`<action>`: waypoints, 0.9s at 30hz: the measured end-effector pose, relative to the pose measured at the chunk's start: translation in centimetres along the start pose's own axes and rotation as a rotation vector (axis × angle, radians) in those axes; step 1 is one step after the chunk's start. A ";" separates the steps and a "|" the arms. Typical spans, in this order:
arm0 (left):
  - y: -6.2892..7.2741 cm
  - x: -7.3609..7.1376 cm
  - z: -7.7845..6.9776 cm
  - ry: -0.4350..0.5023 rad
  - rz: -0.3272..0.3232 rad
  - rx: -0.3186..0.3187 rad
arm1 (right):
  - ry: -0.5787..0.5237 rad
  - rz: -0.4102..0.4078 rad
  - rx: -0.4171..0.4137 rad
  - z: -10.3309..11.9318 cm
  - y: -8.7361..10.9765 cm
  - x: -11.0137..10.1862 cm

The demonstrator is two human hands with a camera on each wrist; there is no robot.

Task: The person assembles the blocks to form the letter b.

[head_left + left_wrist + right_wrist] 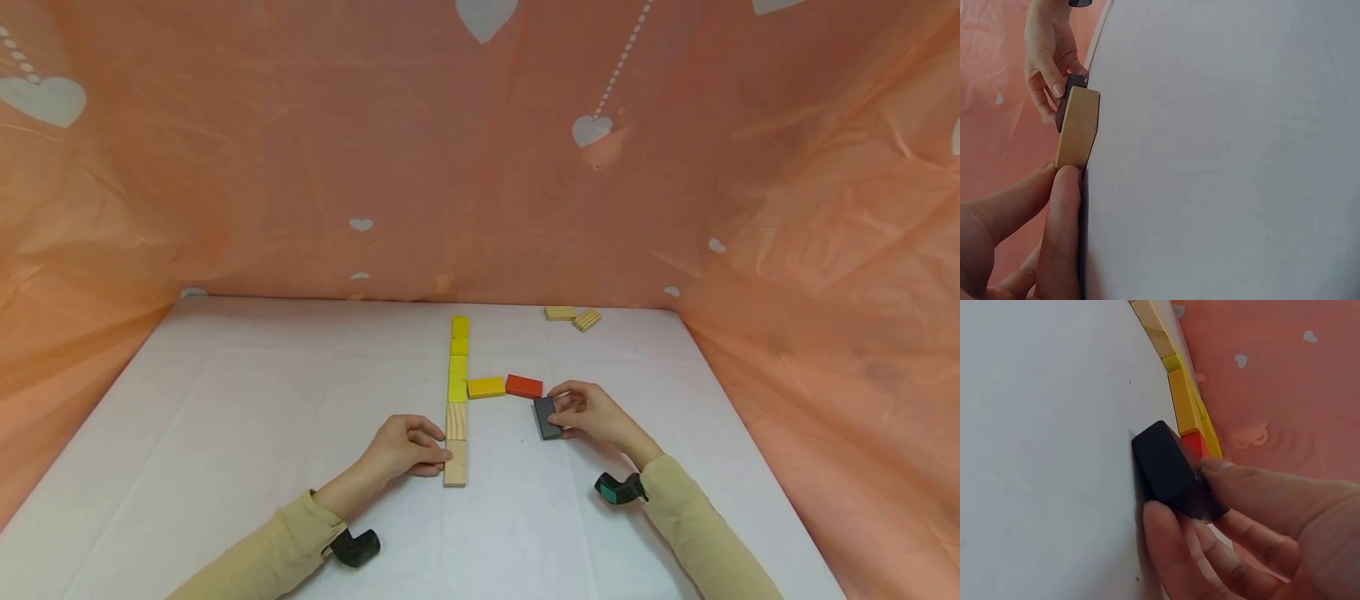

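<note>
Thumb and fingers of my right hand (592, 414) pinch a dark grey block (547, 417), which slants by the right end of a red block (524, 387). In the right wrist view the dark block's near end faces the camera. My left hand (405, 446) has its fingertips at the left side of a plain wooden block (455, 471), the nearest in a column. Above that block come another wooden block (456, 421) and yellow blocks (458, 378). An orange-yellow block (486, 387) runs from the column toward the red one.
Two striped wooden pieces (559, 313) lie near the table's back edge, right of the column. A white cloth covers the table (262, 400). Orange sheeting with white hearts (480, 167) hangs behind and at both sides. Each wrist carries a black camera (356, 547).
</note>
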State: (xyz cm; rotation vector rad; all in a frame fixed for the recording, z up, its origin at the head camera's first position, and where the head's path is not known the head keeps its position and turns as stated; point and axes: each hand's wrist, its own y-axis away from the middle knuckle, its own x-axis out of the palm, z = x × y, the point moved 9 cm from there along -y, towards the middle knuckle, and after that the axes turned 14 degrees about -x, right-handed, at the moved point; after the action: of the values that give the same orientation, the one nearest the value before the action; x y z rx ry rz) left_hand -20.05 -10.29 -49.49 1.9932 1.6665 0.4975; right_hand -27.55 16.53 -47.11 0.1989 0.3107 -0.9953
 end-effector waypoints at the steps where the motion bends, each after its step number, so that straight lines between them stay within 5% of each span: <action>1: 0.0 0.0 0.0 0.001 0.000 0.001 | 0.002 -0.001 -0.001 0.1 0.0 0.0; 27: 0.0 0.0 -0.2 0.006 0.010 -0.003 | 0.113 0.079 0.007 0.8 0.0 0.1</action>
State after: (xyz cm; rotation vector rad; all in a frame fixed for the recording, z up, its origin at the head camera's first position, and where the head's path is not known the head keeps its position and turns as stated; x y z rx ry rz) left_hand -20.18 -10.22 -49.34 2.0013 1.6594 0.5101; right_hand -27.39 16.25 -46.42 0.2725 0.3990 -0.9090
